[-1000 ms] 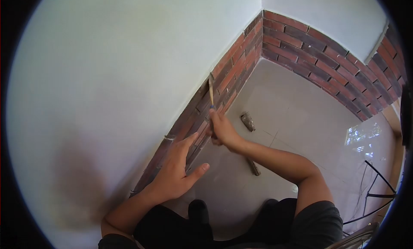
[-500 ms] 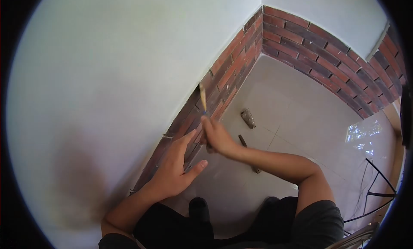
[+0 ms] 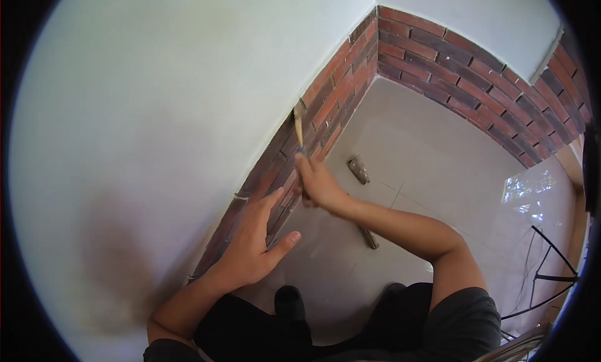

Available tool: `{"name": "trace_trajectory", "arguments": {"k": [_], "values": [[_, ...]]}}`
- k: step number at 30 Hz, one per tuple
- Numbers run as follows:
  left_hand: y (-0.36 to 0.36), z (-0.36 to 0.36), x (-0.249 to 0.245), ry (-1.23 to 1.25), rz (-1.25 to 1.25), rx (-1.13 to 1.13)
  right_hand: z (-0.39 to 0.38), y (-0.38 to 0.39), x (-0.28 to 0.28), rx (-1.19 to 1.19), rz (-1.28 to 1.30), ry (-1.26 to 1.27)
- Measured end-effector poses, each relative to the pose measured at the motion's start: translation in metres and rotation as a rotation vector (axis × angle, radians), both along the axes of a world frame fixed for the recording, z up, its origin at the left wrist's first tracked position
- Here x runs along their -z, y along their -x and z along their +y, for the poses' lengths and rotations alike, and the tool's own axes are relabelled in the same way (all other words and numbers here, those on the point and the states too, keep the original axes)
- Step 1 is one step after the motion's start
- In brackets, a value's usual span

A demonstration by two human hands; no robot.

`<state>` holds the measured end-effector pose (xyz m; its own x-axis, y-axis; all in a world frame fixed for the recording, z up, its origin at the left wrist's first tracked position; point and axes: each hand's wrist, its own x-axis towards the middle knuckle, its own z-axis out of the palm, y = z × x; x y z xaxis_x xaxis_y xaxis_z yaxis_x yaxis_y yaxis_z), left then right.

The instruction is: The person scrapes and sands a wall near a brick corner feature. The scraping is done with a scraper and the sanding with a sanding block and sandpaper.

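Note:
My left hand [image 3: 253,240] lies flat, fingers spread, against the low band of red and dark brick tiles [image 3: 332,96] at the foot of the white wall [image 3: 156,112]. My right hand [image 3: 318,185] grips a thin tool with a pale wooden handle [image 3: 298,125] that points up along the brick band. The tool's working end is hidden behind my fingers, close to the bricks just beyond my left fingertips.
On the pale tiled floor [image 3: 426,155] lie a small grey lump-covered tool [image 3: 359,169] and a dark stick-like tool [image 3: 369,237] under my right forearm. A black metal frame [image 3: 544,280] stands at the right. The brick band continues round the corner [image 3: 476,55].
My right hand with the tool shifted left toward my left hand, then slightly right and up again. The left hand has stayed pressed on the bricks.

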<state>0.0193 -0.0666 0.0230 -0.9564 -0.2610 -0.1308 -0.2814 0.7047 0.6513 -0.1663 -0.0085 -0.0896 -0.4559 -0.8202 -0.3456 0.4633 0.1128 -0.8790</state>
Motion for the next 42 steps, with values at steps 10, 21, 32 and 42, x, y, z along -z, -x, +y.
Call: {"name": "trace_trajectory", "arguments": {"k": [10,21,32,42], "values": [[0.002,0.003,-0.003,-0.031,-0.013,-0.002,-0.006,0.008,0.001,0.015,0.0,0.015],[-0.001,0.005,-0.001,0.018,-0.067,0.013,0.009,-0.02,0.007,-0.06,-0.01,-0.019],[-0.011,0.002,0.0,0.02,-0.206,-0.045,0.025,-0.063,0.006,-0.239,0.159,-0.048],[-0.021,0.003,-0.005,-0.003,-0.191,-0.069,0.028,-0.088,0.007,-0.207,0.253,0.015]]}}
